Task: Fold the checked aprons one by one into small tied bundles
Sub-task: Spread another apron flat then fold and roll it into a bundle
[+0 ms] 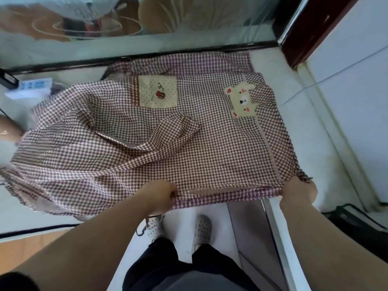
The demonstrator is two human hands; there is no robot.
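While left hand and right hand pinch near hem of checked apron, papers beside it, shoes below.

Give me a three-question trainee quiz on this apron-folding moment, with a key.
1. True or false: the brown-and-white checked fabric apron is already a tied bundle.
2. The left hand and right hand have their grip on the apron's: A) far edge B) near hem C) left side.
3. Fill in: the cream bear-shaped patch lies to the ___ of the cream dotted square pocket.
Key: 1 false, it lies spread out; 2 B; 3 right.
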